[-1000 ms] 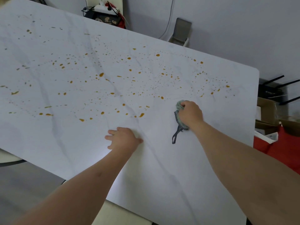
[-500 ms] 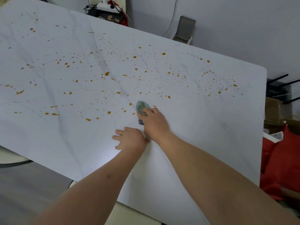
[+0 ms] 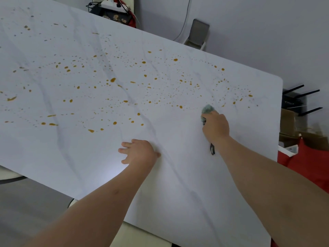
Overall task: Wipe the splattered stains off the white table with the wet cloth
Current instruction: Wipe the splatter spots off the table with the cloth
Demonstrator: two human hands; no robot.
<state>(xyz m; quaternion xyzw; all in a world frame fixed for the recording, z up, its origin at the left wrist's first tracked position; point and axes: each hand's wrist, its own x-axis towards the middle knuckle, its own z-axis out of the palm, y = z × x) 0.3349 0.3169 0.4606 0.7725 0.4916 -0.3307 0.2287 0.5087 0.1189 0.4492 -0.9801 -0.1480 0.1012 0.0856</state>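
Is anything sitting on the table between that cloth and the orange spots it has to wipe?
Nothing visible does. The right hand grips the cloth on the white table, and the nearest stains lie just beyond it across bare tabletop. The left hand rests flat nearer the person, off to the side of that path.

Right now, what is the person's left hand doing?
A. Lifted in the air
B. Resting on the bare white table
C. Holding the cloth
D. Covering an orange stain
B: the left hand lies on the white table with fingers spread and nothing in it, on a stain-free patch, while the right hand holds the cloth.
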